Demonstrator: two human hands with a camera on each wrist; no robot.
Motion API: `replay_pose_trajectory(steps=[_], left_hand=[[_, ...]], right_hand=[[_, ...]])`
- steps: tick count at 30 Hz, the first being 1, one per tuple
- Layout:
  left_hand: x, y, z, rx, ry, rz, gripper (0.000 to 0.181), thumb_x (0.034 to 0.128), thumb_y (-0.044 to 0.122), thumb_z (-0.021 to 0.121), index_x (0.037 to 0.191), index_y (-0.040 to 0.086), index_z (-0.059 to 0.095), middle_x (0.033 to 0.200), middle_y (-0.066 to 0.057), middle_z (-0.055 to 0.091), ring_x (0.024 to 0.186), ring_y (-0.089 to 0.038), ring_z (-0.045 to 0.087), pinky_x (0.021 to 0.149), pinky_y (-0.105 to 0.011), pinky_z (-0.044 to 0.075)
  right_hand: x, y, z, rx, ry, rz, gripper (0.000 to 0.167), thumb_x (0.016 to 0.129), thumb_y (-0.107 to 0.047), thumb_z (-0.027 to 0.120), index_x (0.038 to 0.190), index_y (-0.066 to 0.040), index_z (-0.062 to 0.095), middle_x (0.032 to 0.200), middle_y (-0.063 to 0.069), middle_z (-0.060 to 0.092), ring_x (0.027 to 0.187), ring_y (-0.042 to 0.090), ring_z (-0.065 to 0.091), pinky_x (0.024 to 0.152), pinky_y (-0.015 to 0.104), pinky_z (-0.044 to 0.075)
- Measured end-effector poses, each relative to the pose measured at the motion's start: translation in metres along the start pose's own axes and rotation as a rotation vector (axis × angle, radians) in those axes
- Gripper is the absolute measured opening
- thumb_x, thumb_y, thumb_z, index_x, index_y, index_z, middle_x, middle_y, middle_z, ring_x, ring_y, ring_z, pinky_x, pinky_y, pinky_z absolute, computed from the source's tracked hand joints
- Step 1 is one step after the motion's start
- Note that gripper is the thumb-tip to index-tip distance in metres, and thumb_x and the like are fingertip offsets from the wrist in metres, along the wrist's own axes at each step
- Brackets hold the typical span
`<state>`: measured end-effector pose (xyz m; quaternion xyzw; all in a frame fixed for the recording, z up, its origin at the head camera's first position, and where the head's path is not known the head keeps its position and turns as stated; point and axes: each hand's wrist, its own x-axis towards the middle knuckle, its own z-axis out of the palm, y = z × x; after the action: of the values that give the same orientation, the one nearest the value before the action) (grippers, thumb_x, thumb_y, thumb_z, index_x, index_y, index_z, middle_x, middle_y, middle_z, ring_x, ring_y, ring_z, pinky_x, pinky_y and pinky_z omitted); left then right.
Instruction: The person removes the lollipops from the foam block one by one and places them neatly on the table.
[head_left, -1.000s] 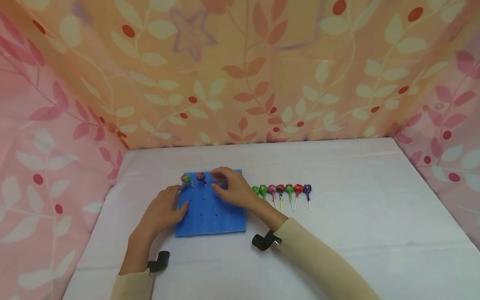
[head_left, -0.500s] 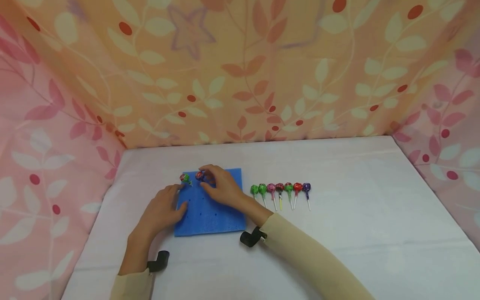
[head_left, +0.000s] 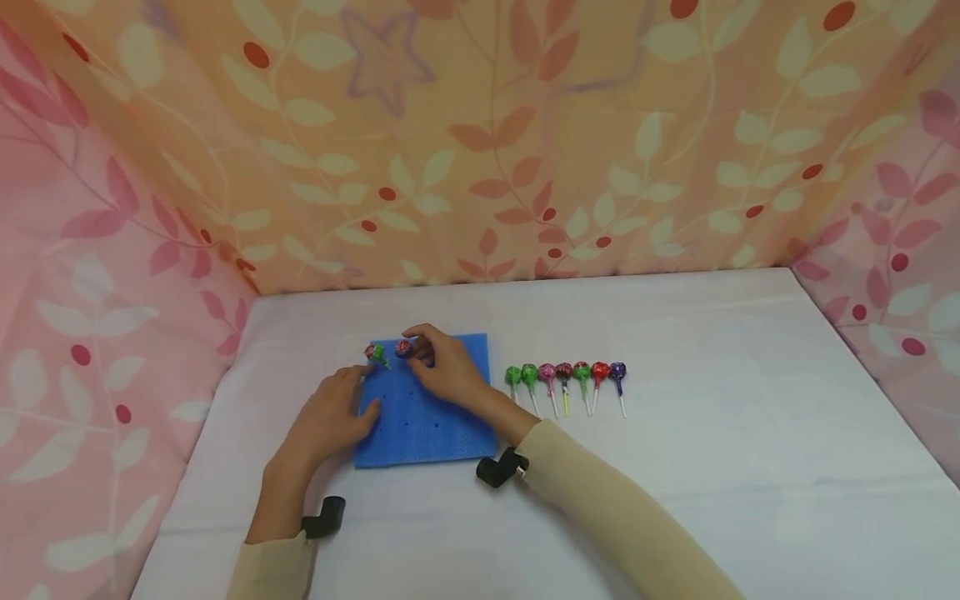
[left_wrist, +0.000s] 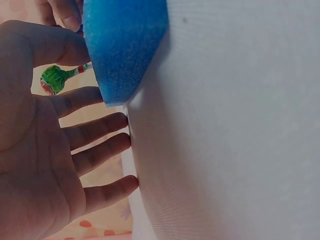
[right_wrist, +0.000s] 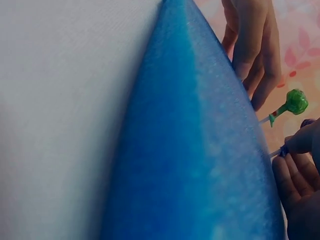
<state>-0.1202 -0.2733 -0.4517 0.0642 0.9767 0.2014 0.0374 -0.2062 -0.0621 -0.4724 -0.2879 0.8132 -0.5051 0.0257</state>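
A blue foam board (head_left: 408, 446) with small holes lies flat on the table. Two lollipops stand upright at its far edge: one with a green and red wrapper (head_left: 376, 354) at the left corner, and a purple one (head_left: 403, 348) beside it. My right hand (head_left: 448, 371) pinches the purple lollipop just under its head; the right wrist view has its thumb and fingers at the purple wrapper (right_wrist: 284, 150). My left hand (head_left: 330, 417) steadies the board's left side, thumb over the top and other fingers fairly straight, their tips along the edge and table (left_wrist: 200, 150).
Right of the board several lollipops (head_left: 564, 372) lie in a row, sticks toward me, in green, pink, red and purple wrappers. A white cloth covers the table (head_left: 712, 467). Patterned curtains (head_left: 600, 150) close off the back and both sides.
My right hand has moved left across the board, from beside the purple lollipop to a pinch on it. The left hand has stayed at the board's left edge.
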Motion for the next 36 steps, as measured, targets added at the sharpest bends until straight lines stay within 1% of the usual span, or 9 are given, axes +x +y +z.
replay_pose_trajectory(steps=[5,11,17,20,23,29,33,36], left_hand=[[0.001,0.000,-0.002,0.001,-0.009,-0.014,0.060,0.1007,0.027,0.062,0.153,0.000,0.049,0.155,-0.028,0.053,0.143,-0.050,0.050,0.118,-0.068,0.042],[0.001,0.000,-0.002,0.009,-0.025,-0.026,0.062,0.1011,0.029,0.061,0.154,0.000,0.047,0.156,-0.027,0.052,0.143,-0.050,0.049,0.119,-0.068,0.042],[0.001,0.001,-0.003,0.009,-0.006,-0.009,0.060,0.1000,0.026,0.063,0.151,-0.002,0.049,0.153,-0.029,0.054,0.141,-0.051,0.052,0.118,-0.067,0.043],[0.001,0.002,-0.002,0.010,-0.001,-0.007,0.059,0.0999,0.026,0.063,0.151,-0.002,0.050,0.153,-0.029,0.054,0.141,-0.051,0.052,0.118,-0.067,0.043],[0.002,0.002,-0.003,0.011,-0.003,-0.009,0.060,0.1001,0.027,0.063,0.151,-0.002,0.049,0.153,-0.029,0.054,0.142,-0.050,0.051,0.119,-0.067,0.042],[0.003,0.001,-0.003,0.017,-0.013,-0.019,0.062,0.1008,0.029,0.062,0.152,-0.002,0.048,0.154,-0.029,0.053,0.142,-0.051,0.051,0.119,-0.068,0.042],[0.002,0.001,-0.003,0.009,-0.010,-0.015,0.061,0.1007,0.027,0.063,0.152,-0.003,0.049,0.153,-0.030,0.054,0.141,-0.051,0.051,0.119,-0.068,0.042],[0.001,0.002,-0.003,0.004,-0.008,-0.013,0.061,0.1005,0.027,0.063,0.152,-0.003,0.049,0.153,-0.030,0.053,0.141,-0.051,0.051,0.118,-0.069,0.042]], right_hand=[[0.001,0.001,0.000,-0.002,0.022,-0.018,0.036,0.098,-0.004,0.071,0.133,-0.006,0.063,0.114,0.015,0.077,0.101,0.026,0.078,0.088,0.025,0.063],[0.001,0.003,0.002,-0.033,0.029,-0.027,0.036,0.100,-0.007,0.070,0.135,-0.009,0.063,0.112,0.012,0.078,0.095,0.021,0.077,0.084,0.023,0.061],[0.003,0.004,0.002,-0.077,0.024,-0.086,0.035,0.100,-0.004,0.068,0.135,-0.007,0.063,0.109,0.011,0.078,0.093,0.019,0.076,0.084,0.026,0.062],[0.002,0.004,0.002,-0.082,0.027,-0.097,0.035,0.100,-0.004,0.067,0.135,-0.006,0.063,0.109,0.011,0.078,0.095,0.018,0.076,0.086,0.026,0.062],[0.003,0.004,0.002,-0.071,0.048,-0.099,0.036,0.099,-0.004,0.067,0.135,-0.006,0.062,0.109,0.011,0.078,0.097,0.019,0.077,0.087,0.027,0.063],[0.001,0.001,0.001,-0.022,0.123,-0.114,0.043,0.098,-0.002,0.069,0.140,-0.002,0.058,0.109,0.014,0.076,0.098,0.023,0.078,0.090,0.029,0.064],[-0.003,-0.004,0.000,0.030,0.173,-0.113,0.041,0.098,-0.002,0.068,0.138,-0.002,0.059,0.111,0.014,0.075,0.100,0.023,0.076,0.090,0.027,0.064],[-0.006,-0.009,-0.003,0.044,0.186,-0.118,0.037,0.099,-0.003,0.068,0.135,-0.005,0.061,0.112,0.012,0.076,0.101,0.022,0.075,0.087,0.024,0.064]])
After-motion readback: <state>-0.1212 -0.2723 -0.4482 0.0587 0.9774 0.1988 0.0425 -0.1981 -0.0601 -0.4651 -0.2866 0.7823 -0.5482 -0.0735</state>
